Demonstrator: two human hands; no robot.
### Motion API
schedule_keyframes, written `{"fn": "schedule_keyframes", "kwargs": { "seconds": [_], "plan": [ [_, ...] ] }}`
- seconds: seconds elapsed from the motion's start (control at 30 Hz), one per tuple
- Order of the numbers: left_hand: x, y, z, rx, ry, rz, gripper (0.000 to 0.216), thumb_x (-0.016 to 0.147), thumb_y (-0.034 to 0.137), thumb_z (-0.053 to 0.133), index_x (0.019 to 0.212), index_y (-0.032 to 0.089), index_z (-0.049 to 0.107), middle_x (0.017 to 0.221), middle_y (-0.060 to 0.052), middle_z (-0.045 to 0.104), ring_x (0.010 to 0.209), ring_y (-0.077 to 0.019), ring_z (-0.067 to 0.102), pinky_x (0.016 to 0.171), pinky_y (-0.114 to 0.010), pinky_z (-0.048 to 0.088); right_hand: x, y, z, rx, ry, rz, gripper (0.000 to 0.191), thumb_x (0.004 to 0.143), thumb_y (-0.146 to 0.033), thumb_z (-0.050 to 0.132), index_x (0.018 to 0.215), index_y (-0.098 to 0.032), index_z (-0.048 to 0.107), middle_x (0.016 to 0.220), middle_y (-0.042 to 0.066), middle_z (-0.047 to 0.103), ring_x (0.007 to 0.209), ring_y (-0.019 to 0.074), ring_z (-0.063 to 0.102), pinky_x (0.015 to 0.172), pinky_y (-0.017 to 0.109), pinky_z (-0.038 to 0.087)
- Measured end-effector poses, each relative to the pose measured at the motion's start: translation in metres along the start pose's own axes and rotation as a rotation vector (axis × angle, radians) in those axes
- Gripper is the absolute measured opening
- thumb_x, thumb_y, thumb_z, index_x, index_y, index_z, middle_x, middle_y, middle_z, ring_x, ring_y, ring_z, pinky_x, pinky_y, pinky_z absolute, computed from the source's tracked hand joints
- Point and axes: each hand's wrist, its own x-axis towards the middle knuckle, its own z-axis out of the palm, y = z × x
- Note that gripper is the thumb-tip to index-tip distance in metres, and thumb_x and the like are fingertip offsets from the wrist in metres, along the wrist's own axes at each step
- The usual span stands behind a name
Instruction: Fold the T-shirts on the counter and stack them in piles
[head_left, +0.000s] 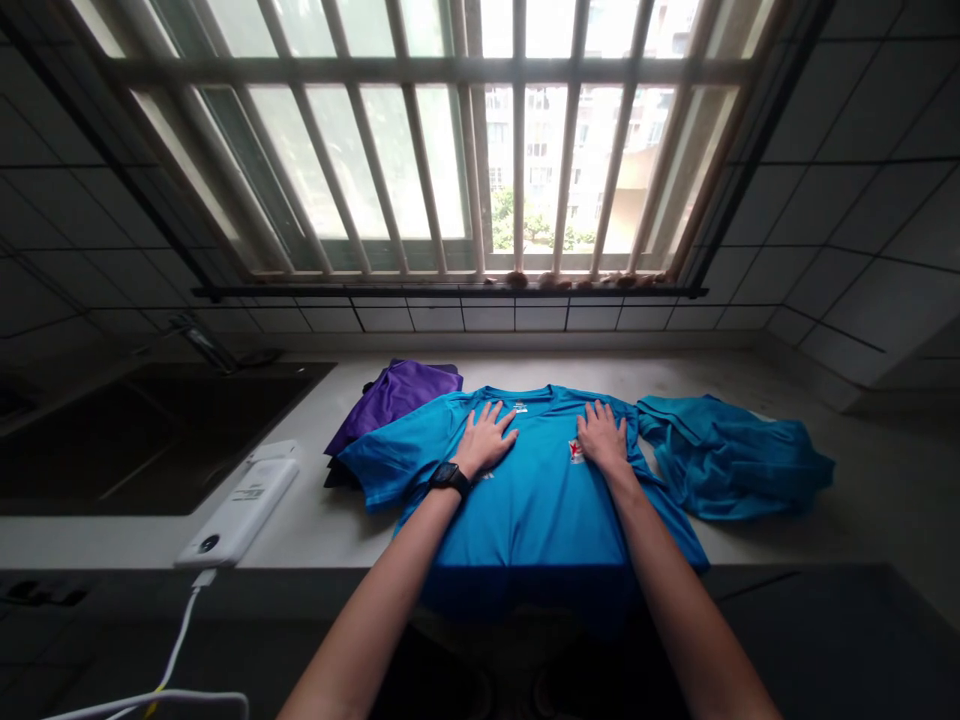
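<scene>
A blue T-shirt [540, 500] lies front side up on the counter, its collar toward the window and its lower part hanging over the front edge. My left hand [486, 440] rests flat on the chest near the collar, fingers spread; a black watch is on that wrist. On the other side of the chest, my right hand [602, 436] presses flat beside a small red and white emblem [576, 451]. Neither hand grips the cloth. One sleeve spreads out to the left, close to a purple folded garment [409, 390]. A crumpled blue garment [742, 455] touches the shirt's right side.
A dark sink [150, 430] with a faucet [202, 342] is set into the counter at the left. Near it lies a white power bank [240, 510] with a white cable [184, 630]. Behind the counter [675, 365] is a barred window [450, 170].
</scene>
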Motion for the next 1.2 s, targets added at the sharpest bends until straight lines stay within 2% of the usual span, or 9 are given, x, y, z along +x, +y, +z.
{"fn": "schedule_keyframes", "kwargs": {
  "seconds": [0.17, 0.3, 0.4, 0.53, 0.73, 0.87, 1.0, 1.1, 1.2],
  "plan": [
    [0.0, -0.002, 0.005, -0.023, 0.031, 0.03, 0.058, 0.105, 0.043, 0.044, 0.161, 0.029, 0.044, 0.171, -0.01, 0.037, 0.16, -0.0332, 0.029, 0.127, -0.061, 0.026, 0.007, 0.004, 0.001, 0.04, 0.084, -0.066, 0.056, 0.106, -0.032, 0.03, 0.156, -0.018, 0.053, 0.17, 0.011, 0.039, 0.159, 0.0316, 0.028, 0.129, 0.063, 0.018],
    [0.002, -0.004, 0.008, -0.041, 0.042, 0.038, 0.06, 0.104, 0.043, 0.047, 0.162, 0.029, 0.042, 0.171, -0.01, 0.037, 0.16, -0.0329, 0.03, 0.129, -0.061, 0.024, 0.011, 0.002, 0.004, 0.091, 0.164, -0.316, 0.052, 0.105, -0.034, 0.038, 0.153, -0.028, 0.057, 0.166, 0.006, 0.046, 0.158, 0.0316, 0.032, 0.129, 0.065, 0.02],
    [0.004, -0.005, 0.007, -0.044, 0.055, 0.05, 0.06, 0.103, 0.043, 0.048, 0.161, 0.026, 0.043, 0.17, -0.011, 0.039, 0.159, -0.0328, 0.032, 0.129, -0.058, 0.026, 0.009, -0.004, 0.008, 0.071, 0.035, -0.5, 0.052, 0.106, -0.037, 0.04, 0.156, -0.034, 0.053, 0.168, 0.002, 0.043, 0.16, 0.0304, 0.03, 0.128, 0.063, 0.023],
    [0.004, -0.004, 0.006, -0.039, 0.054, 0.064, 0.058, 0.103, 0.043, 0.048, 0.157, 0.024, 0.048, 0.167, -0.012, 0.044, 0.156, -0.0316, 0.036, 0.129, -0.055, 0.028, 0.003, -0.011, 0.01, 0.01, -0.153, -0.505, 0.057, 0.109, -0.044, 0.035, 0.164, -0.031, 0.04, 0.173, 0.002, 0.03, 0.162, 0.029, 0.023, 0.13, 0.061, 0.019],
    [-0.002, 0.0, -0.001, -0.012, 0.132, 0.044, 0.051, 0.102, 0.036, 0.047, 0.148, 0.015, 0.056, 0.158, -0.02, 0.053, 0.15, -0.0326, 0.046, 0.129, -0.051, 0.027, 0.004, -0.01, 0.012, 0.037, -0.131, -0.491, 0.055, 0.11, -0.042, 0.031, 0.163, -0.032, 0.043, 0.173, 0.002, 0.031, 0.162, 0.0265, 0.023, 0.13, 0.058, 0.019],
    [-0.009, -0.001, -0.034, 0.124, 0.35, -0.081, 0.04, 0.103, 0.018, 0.037, 0.13, 0.009, 0.065, 0.134, -0.024, 0.067, 0.129, -0.0319, 0.061, 0.126, -0.046, 0.03, 0.006, -0.01, 0.016, 0.075, -0.102, -0.495, 0.053, 0.11, -0.039, 0.032, 0.159, -0.033, 0.048, 0.171, 0.001, 0.035, 0.161, 0.0254, 0.027, 0.13, 0.057, 0.021],
    [-0.004, -0.015, -0.088, 0.165, 0.326, -0.355, 0.046, 0.104, 0.01, 0.026, 0.13, 0.01, 0.064, 0.133, -0.023, 0.066, 0.133, -0.03, 0.059, 0.111, -0.042, 0.046, 0.005, -0.011, 0.015, 0.1, -0.125, -0.499, 0.053, 0.109, -0.038, 0.034, 0.16, -0.031, 0.048, 0.171, 0.002, 0.035, 0.161, 0.0251, 0.026, 0.13, 0.056, 0.019],
    [0.015, -0.028, -0.11, 0.154, 0.238, -0.55, 0.037, 0.1, 0.017, 0.048, 0.131, 0.009, 0.065, 0.133, -0.03, 0.064, 0.132, -0.0377, 0.061, 0.103, -0.048, 0.052, 0.003, -0.012, 0.011, 0.115, -0.136, -0.51, 0.054, 0.109, -0.039, 0.035, 0.16, -0.027, 0.047, 0.172, 0.003, 0.033, 0.162, 0.0258, 0.025, 0.13, 0.057, 0.018],
    [0.038, -0.033, -0.104, 0.148, 0.168, -0.729, 0.076, 0.082, 0.035, 0.081, 0.144, 0.0, 0.056, 0.142, -0.046, 0.051, 0.135, -0.0597, 0.052, 0.097, -0.071, 0.05, 0.002, -0.013, 0.009, 0.128, -0.141, -0.518, 0.055, 0.108, -0.04, 0.037, 0.16, -0.026, 0.047, 0.172, 0.004, 0.033, 0.161, 0.0268, 0.025, 0.131, 0.057, 0.018]
  ]
}}
